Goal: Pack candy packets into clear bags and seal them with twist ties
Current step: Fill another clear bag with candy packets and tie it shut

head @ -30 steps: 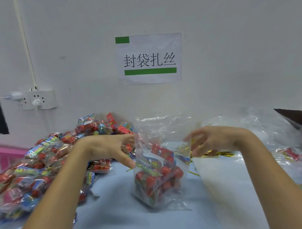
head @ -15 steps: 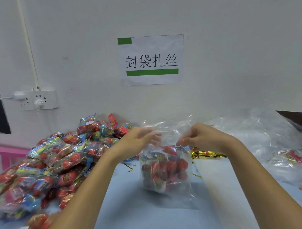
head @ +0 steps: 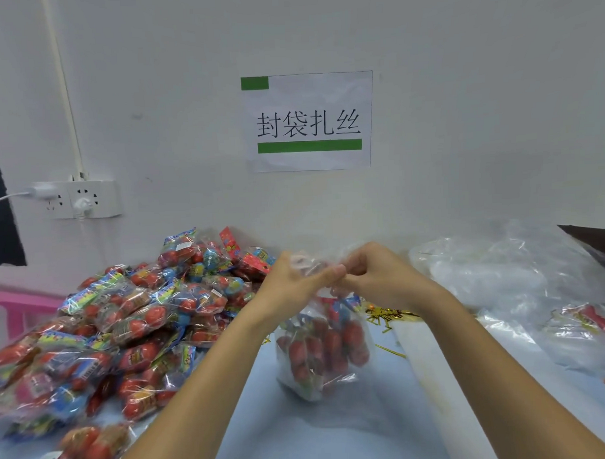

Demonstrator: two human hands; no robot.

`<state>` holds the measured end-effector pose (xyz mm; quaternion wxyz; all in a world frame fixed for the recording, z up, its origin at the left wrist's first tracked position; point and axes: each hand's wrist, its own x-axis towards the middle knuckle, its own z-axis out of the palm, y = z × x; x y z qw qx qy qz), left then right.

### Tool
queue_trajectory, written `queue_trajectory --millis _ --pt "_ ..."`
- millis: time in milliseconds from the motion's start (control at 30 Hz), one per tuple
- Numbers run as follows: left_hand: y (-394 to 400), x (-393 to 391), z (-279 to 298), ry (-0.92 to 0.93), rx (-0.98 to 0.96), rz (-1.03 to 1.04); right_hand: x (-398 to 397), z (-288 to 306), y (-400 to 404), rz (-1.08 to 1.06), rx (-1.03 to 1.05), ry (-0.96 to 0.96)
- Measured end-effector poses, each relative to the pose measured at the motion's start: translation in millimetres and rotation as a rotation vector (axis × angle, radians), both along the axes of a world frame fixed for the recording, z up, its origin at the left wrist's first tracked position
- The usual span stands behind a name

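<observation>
Pale blue table, white wall

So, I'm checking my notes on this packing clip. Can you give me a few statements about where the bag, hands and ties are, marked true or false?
1. Both hands pinch the gathered top of the clear bag. True: left hand and right hand meet at its neck.
2. The bag is empty. False: it holds red candy packets.
3. The pile of candy packets lies to the person's left. True.
4. The gold twist ties are wrapped around the bag's neck. False: they lie on the table, right of the bag.
5. The sign lies flat on the table. False: it is on the wall.
</observation>
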<state>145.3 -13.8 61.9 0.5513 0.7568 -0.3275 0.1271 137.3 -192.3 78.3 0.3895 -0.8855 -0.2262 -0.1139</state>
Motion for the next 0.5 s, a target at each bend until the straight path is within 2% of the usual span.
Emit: queue_trajectory --millis 200,367,500 --pt "6 5 6 0.011 -0.298 0.151 -1 -1 0 0.004 -0.101 0.104" --pt "9 4 15 0.052 -0.423 0.138 -12 -1 -1 0.048 -0.326 0.317" --pt "5 -1 20 0.072 -0.492 0.084 -15 -9 17 0.133 -0.302 0.327"
